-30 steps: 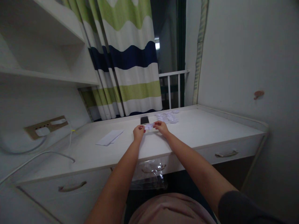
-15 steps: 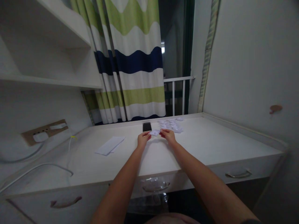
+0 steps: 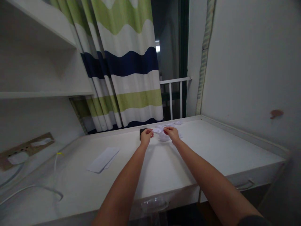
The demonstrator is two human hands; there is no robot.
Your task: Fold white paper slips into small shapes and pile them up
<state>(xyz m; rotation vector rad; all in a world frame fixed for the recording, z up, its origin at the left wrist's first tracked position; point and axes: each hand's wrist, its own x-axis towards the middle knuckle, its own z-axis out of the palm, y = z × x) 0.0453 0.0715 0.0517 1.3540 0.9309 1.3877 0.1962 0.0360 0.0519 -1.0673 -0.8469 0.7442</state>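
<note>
Paper scrap (image 3: 157,130) pinched at far desk (image 3: 211,150) edge — left hand (image 3: 146,136) and right hand (image 3: 172,133) each grip one end. Judged light, limp, tearable — hold by edges. Scrap pile (image 3: 164,137) just beneath.

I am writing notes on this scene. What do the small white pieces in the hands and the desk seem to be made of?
The small white pieces look like thin paper: matt, flat and slightly creased. The desk looks like white laminated board with a smooth, faintly glossy top; whether wood lies beneath cannot be told.
</note>
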